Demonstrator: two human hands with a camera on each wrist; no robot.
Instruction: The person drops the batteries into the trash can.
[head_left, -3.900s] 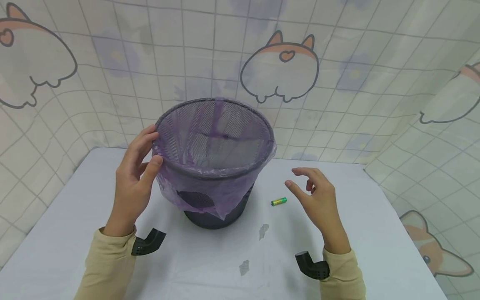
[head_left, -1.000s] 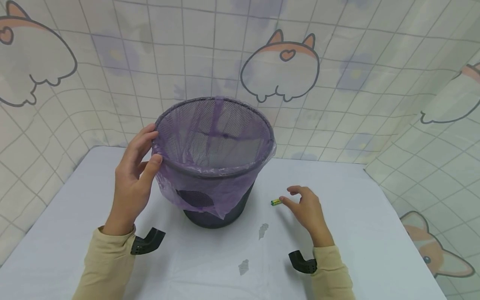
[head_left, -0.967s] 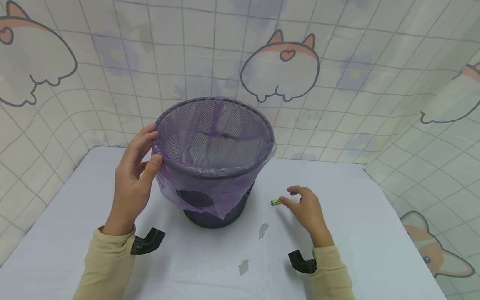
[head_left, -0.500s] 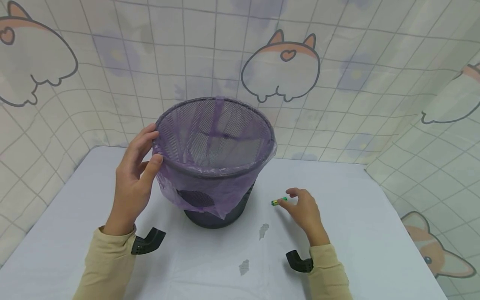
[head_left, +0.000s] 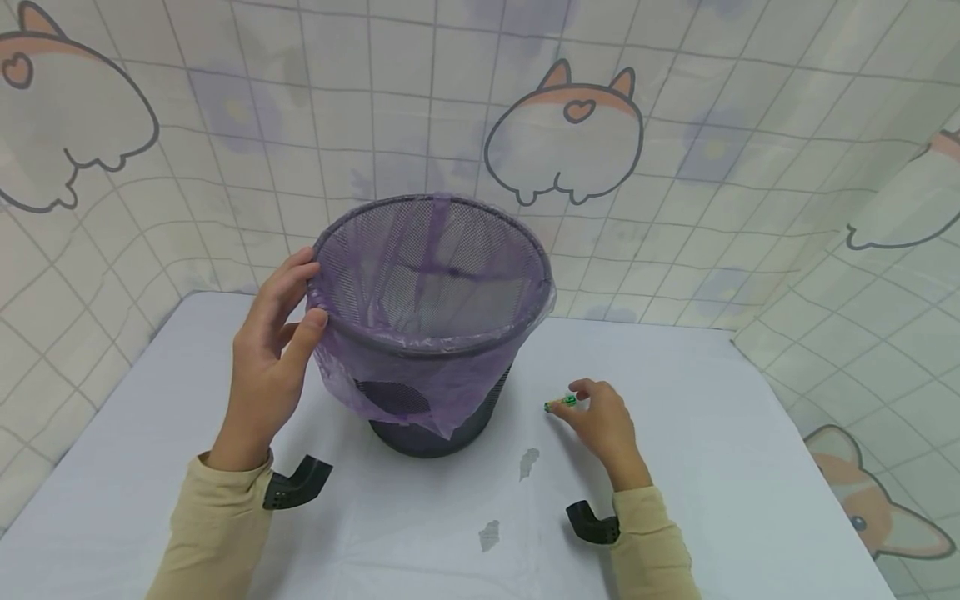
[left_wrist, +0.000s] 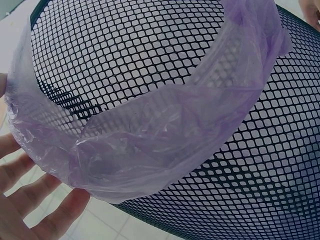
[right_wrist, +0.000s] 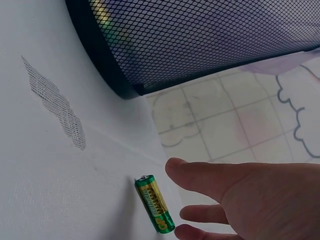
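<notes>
A black mesh wastebasket [head_left: 480, 417] stands on the white table, lined with a thin purple plastic bag [head_left: 420, 387] folded over its rim. My left hand [head_left: 266, 375] holds the basket at the left side of its rim, thumb toward the front and fingers farther back against the bag. Right of the basket lies a small green and gold AA battery [right_wrist: 155, 204]. My right hand [head_left: 607, 425] is right at it, overlapping it in the head view. In the right wrist view, thumb and fingers are spread apart, with the battery just off their tips.
Two grey patches, a nearer one [head_left: 489, 536] and a farther one [head_left: 528, 463], mark the white tabletop [head_left: 405, 533] in front of the basket. A tile-patterned curtain [head_left: 675, 208] with cartoon corgis encloses the back and sides. Black wrist mounts sit on both sleeves.
My right hand has come down and left to the battery, its thumb and fingers shifting about it over the last second. My left hand and the basket have stayed in place.
</notes>
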